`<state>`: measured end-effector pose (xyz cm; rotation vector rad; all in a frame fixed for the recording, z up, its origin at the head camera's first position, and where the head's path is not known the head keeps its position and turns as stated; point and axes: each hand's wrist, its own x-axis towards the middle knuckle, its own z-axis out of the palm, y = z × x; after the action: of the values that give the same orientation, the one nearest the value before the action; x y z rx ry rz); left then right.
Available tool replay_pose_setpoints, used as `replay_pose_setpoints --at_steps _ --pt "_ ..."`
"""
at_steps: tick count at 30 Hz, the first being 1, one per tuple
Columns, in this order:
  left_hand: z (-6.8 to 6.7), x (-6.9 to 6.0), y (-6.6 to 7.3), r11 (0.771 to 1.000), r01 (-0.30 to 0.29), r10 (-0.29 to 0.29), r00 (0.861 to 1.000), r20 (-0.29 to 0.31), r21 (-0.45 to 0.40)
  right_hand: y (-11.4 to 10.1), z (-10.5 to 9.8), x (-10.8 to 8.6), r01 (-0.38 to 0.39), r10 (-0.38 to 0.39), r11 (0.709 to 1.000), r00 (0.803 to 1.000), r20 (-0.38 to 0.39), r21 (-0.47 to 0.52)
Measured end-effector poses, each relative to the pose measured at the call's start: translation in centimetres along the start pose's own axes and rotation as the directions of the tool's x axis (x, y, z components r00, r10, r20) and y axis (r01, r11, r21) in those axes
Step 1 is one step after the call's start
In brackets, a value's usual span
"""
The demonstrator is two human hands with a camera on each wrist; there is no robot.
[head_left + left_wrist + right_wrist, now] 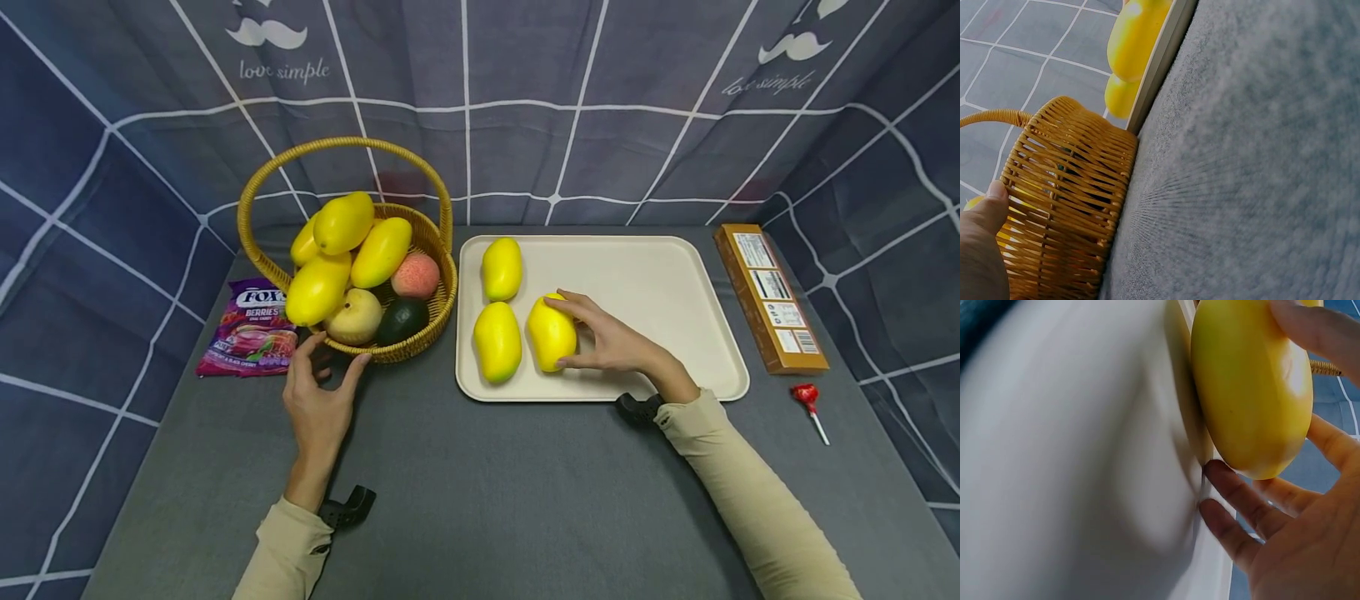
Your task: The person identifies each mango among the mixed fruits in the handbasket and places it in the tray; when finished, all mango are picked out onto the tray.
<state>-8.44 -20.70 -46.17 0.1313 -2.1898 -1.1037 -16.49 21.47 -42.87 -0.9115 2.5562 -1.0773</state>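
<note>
My right hand [611, 337] grips a yellow mango [551, 333] between thumb and fingers over the cream tray [637, 283]. In the right wrist view, the thumb lies on one side of that mango [1250, 387] and the fingers on the other. Two more mangoes, one farther back [502, 268] and one nearer [497, 342], lie at the tray's left end. With bent fingers and thumb, my left hand [321, 400] holds the front edge of the wicker basket [405, 348]. The left wrist view shows the thumb against its woven side [1066, 187]; the other fingers are hidden there.
Several mangoes [343, 223], a peach [416, 276], a pale round fruit [356, 318] and an avocado [402, 322] fill the basket. A purple candy bag [251, 332] lies left of it. Right of the tray are a brown box [772, 300] and a red lollipop [806, 395].
</note>
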Motion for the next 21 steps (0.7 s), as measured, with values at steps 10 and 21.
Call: replay_pose_setpoints --at_steps 10,21 --pt "0.1 0.0 -0.1 1.0 -0.004 0.004 1.0 -0.005 -0.007 -0.4 -0.2 -0.1 -0.013 0.011 0.998 0.999 -0.03 -0.069" --pt "0.0 0.0 -0.1 1.0 0.003 -0.003 1.0 -0.004 -0.005 -3.7 -0.9 1.8 0.028 -0.039 0.993 0.995 -0.088 -0.118"
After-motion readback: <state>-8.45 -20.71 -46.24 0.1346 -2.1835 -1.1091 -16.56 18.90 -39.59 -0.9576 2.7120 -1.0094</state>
